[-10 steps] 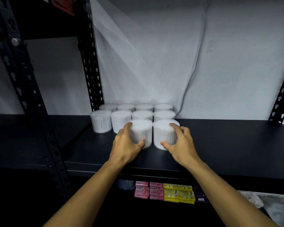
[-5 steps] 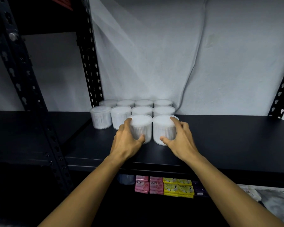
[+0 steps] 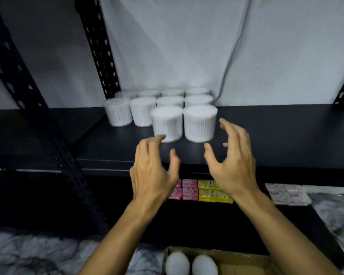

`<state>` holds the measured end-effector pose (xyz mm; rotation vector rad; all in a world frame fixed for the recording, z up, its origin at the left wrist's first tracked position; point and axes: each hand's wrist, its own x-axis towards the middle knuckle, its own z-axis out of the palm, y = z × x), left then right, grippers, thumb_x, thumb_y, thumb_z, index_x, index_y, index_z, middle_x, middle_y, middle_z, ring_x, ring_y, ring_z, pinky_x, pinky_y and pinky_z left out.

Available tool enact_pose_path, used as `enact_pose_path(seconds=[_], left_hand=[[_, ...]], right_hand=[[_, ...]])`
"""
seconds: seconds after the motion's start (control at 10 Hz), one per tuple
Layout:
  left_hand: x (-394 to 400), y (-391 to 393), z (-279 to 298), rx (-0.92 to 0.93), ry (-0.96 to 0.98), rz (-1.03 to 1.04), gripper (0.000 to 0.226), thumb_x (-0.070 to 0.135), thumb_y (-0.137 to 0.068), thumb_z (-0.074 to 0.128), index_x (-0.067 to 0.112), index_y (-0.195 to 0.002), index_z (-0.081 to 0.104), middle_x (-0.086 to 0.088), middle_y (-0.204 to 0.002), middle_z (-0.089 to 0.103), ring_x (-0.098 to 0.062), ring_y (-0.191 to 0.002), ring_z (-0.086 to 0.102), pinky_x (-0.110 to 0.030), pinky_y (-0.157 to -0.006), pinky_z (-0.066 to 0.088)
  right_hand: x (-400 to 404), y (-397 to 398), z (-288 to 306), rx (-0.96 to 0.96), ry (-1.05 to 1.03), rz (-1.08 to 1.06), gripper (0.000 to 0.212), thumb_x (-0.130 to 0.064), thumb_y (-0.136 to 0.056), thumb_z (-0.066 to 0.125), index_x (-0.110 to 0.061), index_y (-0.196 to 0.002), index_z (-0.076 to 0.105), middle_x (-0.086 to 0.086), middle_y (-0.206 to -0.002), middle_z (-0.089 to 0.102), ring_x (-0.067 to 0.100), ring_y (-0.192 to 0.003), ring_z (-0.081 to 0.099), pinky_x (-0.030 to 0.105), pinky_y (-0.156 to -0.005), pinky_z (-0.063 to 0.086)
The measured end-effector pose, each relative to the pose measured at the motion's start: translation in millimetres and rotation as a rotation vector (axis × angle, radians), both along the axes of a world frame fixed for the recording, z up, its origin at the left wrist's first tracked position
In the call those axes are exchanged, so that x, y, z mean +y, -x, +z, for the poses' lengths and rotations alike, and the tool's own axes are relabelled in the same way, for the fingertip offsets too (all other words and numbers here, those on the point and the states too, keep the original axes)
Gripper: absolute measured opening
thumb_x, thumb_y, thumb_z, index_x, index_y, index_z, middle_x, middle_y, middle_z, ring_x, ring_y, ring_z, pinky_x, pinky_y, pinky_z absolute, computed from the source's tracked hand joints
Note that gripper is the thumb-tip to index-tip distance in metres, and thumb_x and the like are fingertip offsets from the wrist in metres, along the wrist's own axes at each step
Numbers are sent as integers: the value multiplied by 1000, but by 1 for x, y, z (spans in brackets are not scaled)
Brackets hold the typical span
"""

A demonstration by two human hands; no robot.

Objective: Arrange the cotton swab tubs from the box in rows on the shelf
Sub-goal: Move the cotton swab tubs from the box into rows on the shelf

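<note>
Several white cotton swab tubs stand in rows on the black shelf (image 3: 276, 135). The two front ones are a left tub (image 3: 167, 124) and a right tub (image 3: 200, 123), side by side. My left hand (image 3: 153, 171) hovers open just in front of the left tub, holding nothing. My right hand (image 3: 232, 159) is open too, in front of and to the right of the right tub, clear of it. At the bottom edge a cardboard box (image 3: 242, 261) holds two more tubs (image 3: 191, 264).
Black perforated uprights (image 3: 99, 46) frame the shelf at left and right. A grey cable (image 3: 229, 62) hangs down the white wall behind the tubs. Pink and yellow soap packs (image 3: 199, 190) lie on the shelf below. A marbled floor shows at lower left.
Both hands have let go of the two front tubs and drawn back toward me with fingers spread. The view has tilted down, bringing the box into sight.
</note>
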<state>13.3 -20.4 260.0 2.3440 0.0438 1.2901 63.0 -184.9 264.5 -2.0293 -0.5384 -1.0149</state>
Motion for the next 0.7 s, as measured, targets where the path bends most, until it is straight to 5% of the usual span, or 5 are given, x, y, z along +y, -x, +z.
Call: enact_pose_path(seconds=[0.2, 0.4, 0.5, 0.6, 0.7], left_hand=[[-12, 25, -115, 188, -72, -109, 20, 29, -87, 58, 17, -102, 60, 2, -91, 59, -19, -82, 61, -36, -52, 49], [-7, 30, -238, 744, -101, -131, 32, 44, -84, 51, 21, -105, 58, 1, -89, 61, -20, -80, 63, -33, -49, 52], [-10, 43, -293, 1156, -229, -88, 54, 53, -83, 44, 18, -122, 57, -7, -115, 59, -26, -105, 60, -39, -81, 53], [-13, 53, -327, 1369, -391, -24, 69, 59, -89, 31, 18, -145, 29, -13, -154, 24, -30, -144, 16, -53, -116, 5], [-13, 51, -347, 1473, -466, -47, 83, 66, -80, 8, 15, -141, 33, -19, -154, 24, -34, -146, 9, -65, -110, -6]], right_hand=[[-14, 33, -102, -184, 130, 202, 30, -4, -81, 61, -1, -110, 59, 15, -98, 63, 27, -91, 60, 29, -79, 51], [-25, 41, -254, 537, 429, 194, 26, -23, -81, 57, -20, -106, 62, -1, -104, 54, 17, -98, 55, 25, -62, 49], [-28, 49, -309, 977, 601, 119, 42, -39, -88, 53, -26, -128, 52, -1, -130, 41, 21, -121, 43, 29, -90, 43], [-26, 62, -332, 1199, 648, 113, 64, -50, -86, 54, -29, -142, 33, 1, -147, 19, 22, -130, 33, 31, -105, 35], [-17, 71, -347, 1293, 601, 93, 74, -54, -81, 60, -32, -144, 27, 3, -150, 10, 24, -130, 31, 32, -106, 36]])
